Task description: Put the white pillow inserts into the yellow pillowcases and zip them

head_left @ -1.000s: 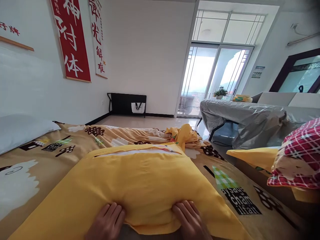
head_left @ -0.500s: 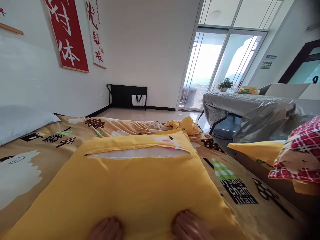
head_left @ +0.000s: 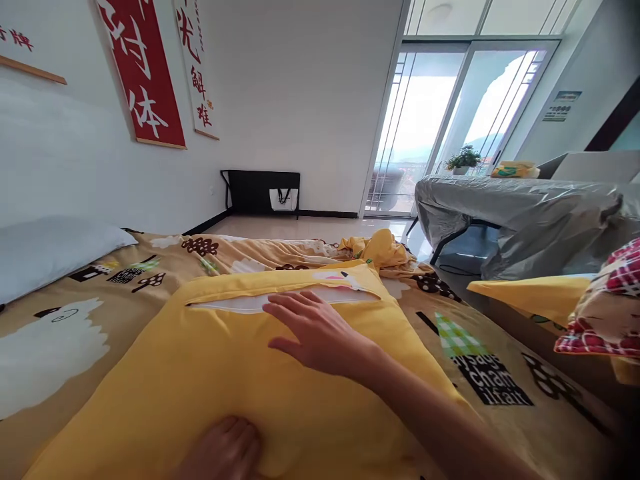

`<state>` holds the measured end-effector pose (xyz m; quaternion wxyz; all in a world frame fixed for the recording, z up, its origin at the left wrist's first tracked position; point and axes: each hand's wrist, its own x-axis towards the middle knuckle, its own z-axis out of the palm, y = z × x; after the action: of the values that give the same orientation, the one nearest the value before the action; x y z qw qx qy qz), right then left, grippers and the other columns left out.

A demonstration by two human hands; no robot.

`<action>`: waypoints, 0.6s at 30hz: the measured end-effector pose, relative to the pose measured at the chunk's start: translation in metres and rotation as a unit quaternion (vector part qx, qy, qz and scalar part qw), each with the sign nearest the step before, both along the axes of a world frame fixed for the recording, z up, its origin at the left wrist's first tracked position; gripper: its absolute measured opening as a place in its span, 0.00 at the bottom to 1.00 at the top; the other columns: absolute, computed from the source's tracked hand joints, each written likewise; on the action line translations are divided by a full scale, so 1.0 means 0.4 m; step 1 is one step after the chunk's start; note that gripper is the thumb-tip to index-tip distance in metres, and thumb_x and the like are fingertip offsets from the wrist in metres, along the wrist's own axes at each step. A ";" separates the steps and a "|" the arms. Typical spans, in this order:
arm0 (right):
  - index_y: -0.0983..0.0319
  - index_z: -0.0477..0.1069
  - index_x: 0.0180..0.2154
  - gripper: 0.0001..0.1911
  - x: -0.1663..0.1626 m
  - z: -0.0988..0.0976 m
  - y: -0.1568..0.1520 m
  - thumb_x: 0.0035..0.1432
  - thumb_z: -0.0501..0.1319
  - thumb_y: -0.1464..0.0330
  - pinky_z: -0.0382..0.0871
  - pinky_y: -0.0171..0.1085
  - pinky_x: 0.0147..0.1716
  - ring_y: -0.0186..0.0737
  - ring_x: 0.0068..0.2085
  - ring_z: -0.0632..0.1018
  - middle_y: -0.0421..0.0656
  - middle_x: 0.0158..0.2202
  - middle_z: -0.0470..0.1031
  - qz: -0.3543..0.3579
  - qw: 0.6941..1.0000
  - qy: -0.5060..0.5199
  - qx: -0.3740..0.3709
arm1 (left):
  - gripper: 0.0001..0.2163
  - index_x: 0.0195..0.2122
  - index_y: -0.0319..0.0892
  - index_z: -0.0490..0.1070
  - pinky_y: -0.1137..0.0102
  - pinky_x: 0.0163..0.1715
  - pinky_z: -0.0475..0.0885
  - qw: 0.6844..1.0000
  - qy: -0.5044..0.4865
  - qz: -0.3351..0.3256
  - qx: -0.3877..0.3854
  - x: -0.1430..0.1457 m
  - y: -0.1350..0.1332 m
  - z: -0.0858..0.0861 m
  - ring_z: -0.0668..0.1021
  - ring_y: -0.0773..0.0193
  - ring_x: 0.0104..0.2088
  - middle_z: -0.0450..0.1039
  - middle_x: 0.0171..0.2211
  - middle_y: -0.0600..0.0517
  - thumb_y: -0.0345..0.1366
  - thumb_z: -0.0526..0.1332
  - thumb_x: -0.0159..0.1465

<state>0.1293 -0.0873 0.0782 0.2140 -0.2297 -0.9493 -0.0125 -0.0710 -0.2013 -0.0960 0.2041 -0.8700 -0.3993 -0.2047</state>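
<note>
A large pillow in a yellow pillowcase [head_left: 210, 373] lies before me on the bed. A long slit across its far part gapes, and a white inner [head_left: 235, 305] shows through it. My left hand [head_left: 225, 447], at the bottom of the head view, has its fingers curled into the near part of the yellow fabric. My right hand [head_left: 315, 330] hovers over or lightly touches the pillow just by the slit, palm down, its fingers stretched out and holding nothing. A printed face detail shows beyond the slit at the far right corner.
The pillow lies on a brown patterned bedspread [head_left: 145, 313], with a pale pillow [head_left: 65, 250] at the left. Crumpled yellow cloth [head_left: 383, 248] lies at the far edge. Yellow and red-plaid cushions [head_left: 605, 333] sit at the right, near a plastic-covered table [head_left: 525, 200].
My right hand has left the near part of the pillow, reached forward to the slit and opened. My left hand stays at the near part. The view has shifted slightly.
</note>
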 end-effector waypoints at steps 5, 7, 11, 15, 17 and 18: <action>0.64 0.54 0.64 0.32 -0.133 -0.130 0.137 0.66 0.50 0.54 0.49 0.52 0.63 0.50 0.67 0.54 0.55 0.67 0.52 -0.099 0.993 -0.050 -0.039 | 0.03 0.29 0.41 0.71 0.68 0.30 0.68 0.998 0.023 -0.009 -0.056 -0.013 0.001 0.044 0.75 0.61 0.27 0.76 0.28 0.52 0.28 0.60 0.59; 0.64 0.53 0.64 0.31 -0.145 -0.181 0.162 0.67 0.47 0.54 0.49 0.52 0.62 0.50 0.67 0.54 0.55 0.67 0.52 -0.112 0.990 -0.063 -0.058 | 0.02 0.29 0.41 0.71 0.71 0.29 0.68 0.983 0.027 -0.028 -0.180 -0.018 0.007 0.121 0.76 0.63 0.28 0.76 0.30 0.52 0.30 0.61 0.60; 0.63 0.52 0.65 0.32 -0.136 -0.209 0.165 0.67 0.44 0.53 0.48 0.52 0.63 0.49 0.67 0.54 0.54 0.67 0.51 -0.108 0.991 -0.061 -0.049 | 0.12 0.28 0.43 0.71 0.73 0.30 0.67 0.918 0.001 0.013 -0.396 -0.041 0.101 0.327 0.76 0.65 0.30 0.75 0.30 0.53 0.41 0.55 0.66; 0.64 0.51 0.66 0.32 -0.124 -0.173 0.163 0.67 0.44 0.53 0.48 0.52 0.63 0.47 0.67 0.55 0.53 0.67 0.53 -0.093 0.992 -0.052 -0.062 | 0.20 0.49 0.42 0.71 0.66 0.47 0.68 0.956 -0.125 0.124 -0.236 -0.107 0.299 0.395 0.76 0.55 0.47 0.75 0.48 0.46 0.49 0.51 0.66; 0.64 0.48 0.67 0.33 -0.092 -0.153 0.179 0.67 0.45 0.54 0.49 0.51 0.62 0.45 0.67 0.56 0.52 0.66 0.55 -0.104 0.991 -0.038 -0.078 | 0.28 0.60 0.40 0.63 0.59 0.59 0.60 0.958 -0.145 0.147 -0.199 -0.160 0.385 0.354 0.67 0.51 0.60 0.64 0.60 0.43 0.53 0.51 0.64; 0.63 0.47 0.67 0.33 -0.066 -0.147 0.192 0.67 0.45 0.54 0.50 0.50 0.62 0.45 0.66 0.57 0.52 0.66 0.56 -0.123 0.988 -0.031 -0.088 | 0.30 0.61 0.40 0.61 0.56 0.61 0.56 0.952 -0.147 0.166 -0.213 -0.190 0.414 0.323 0.63 0.50 0.63 0.61 0.63 0.43 0.54 0.50 0.64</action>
<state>0.1030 -0.0104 0.0196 0.1601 -0.3624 -0.9174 0.0372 -0.1469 -0.0356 0.0332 -0.0158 -0.7748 -0.5983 -0.2035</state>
